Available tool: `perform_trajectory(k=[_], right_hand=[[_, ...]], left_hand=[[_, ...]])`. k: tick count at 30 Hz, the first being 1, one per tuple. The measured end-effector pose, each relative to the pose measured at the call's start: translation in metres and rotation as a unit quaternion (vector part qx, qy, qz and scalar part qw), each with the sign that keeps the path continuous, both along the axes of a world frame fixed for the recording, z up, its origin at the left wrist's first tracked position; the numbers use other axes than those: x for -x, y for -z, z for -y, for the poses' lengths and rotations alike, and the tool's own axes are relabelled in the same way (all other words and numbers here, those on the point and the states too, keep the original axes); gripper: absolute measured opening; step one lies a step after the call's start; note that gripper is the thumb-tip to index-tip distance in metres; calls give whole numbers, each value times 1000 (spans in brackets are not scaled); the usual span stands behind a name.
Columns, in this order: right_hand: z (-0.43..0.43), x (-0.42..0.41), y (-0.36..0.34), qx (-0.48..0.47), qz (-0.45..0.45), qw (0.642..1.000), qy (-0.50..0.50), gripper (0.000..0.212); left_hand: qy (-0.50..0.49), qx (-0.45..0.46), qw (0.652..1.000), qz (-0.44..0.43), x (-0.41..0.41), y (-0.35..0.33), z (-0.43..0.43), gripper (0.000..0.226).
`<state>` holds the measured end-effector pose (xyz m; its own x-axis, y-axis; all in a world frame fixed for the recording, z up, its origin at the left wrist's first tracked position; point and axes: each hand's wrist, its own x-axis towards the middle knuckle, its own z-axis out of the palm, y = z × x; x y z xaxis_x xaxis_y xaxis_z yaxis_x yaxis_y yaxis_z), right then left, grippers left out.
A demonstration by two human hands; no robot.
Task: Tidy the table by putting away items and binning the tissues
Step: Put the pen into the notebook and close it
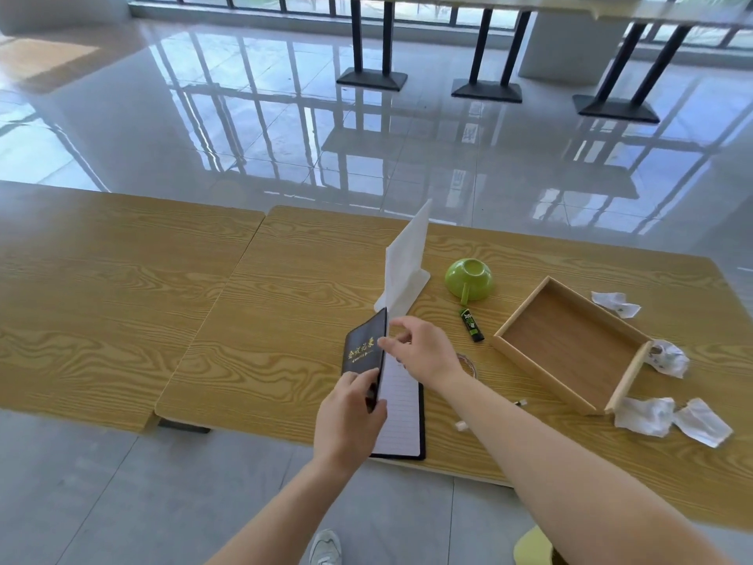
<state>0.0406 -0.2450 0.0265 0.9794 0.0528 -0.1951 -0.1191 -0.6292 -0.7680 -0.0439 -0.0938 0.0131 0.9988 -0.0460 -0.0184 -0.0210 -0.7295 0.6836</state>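
Note:
A black notebook (401, 405) lies near the table's front edge, its lined page showing and its gold-lettered cover raised upright. My left hand (350, 418) grips the cover's lower edge. My right hand (419, 348) pinches the cover's upper edge. Right of the notebook stands an open wooden tray (570, 344) with nothing in it. Crumpled tissues lie around the tray: one behind it (615, 303), one at its right corner (668, 358), two in front (646, 415) (703, 422). A green glue stick (471, 324) lies between notebook and tray.
A white folded stand (407, 263) and an upturned green cup (469, 279) sit behind the notebook. A coiled cable (468, 364) lies partly under my right forearm, with small white plugs (461, 425) near the wooden table (122, 303) front edge. Table legs stand on the glossy floor beyond.

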Motion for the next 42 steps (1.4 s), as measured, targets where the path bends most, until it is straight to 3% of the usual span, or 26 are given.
perform_trajectory(k=[4,8,11,13,15,19,26,31,34,39,42], right_hand=[[1,-1,3,91,14,995,-25,39],[11,1,13,91,13,996,-15,11],[18,1,21,79,-11,997,5,16],[24,1,27,74,-36,996,22,39],[30,1,35,58,-70,995,41,46],[37,2,48,21,-117,991,62,42],[41,12,49,53,-115,991,37,37],[68,31,46,49,-72,989,120,22],[94,48,51,75,-94,976,184,8],[126,69,64,135,-156,937,280,24],[131,73,70,139,-188,924,304,35]], left_hand=[[26,-62,998,-7,-1,4,16,38],[63,-116,991,-20,4,13,33,37],[97,-124,987,-23,8,24,40,40],[132,-146,980,-13,9,34,44,46],[165,-185,968,-27,12,45,46,59],[201,-245,946,-63,17,64,41,69],[224,-290,929,-63,19,76,37,67],[219,-283,932,-60,18,79,30,63],[199,-274,940,-41,17,79,25,59],[139,-275,951,-35,9,75,36,56],[104,-282,952,-57,4,74,53,68]])
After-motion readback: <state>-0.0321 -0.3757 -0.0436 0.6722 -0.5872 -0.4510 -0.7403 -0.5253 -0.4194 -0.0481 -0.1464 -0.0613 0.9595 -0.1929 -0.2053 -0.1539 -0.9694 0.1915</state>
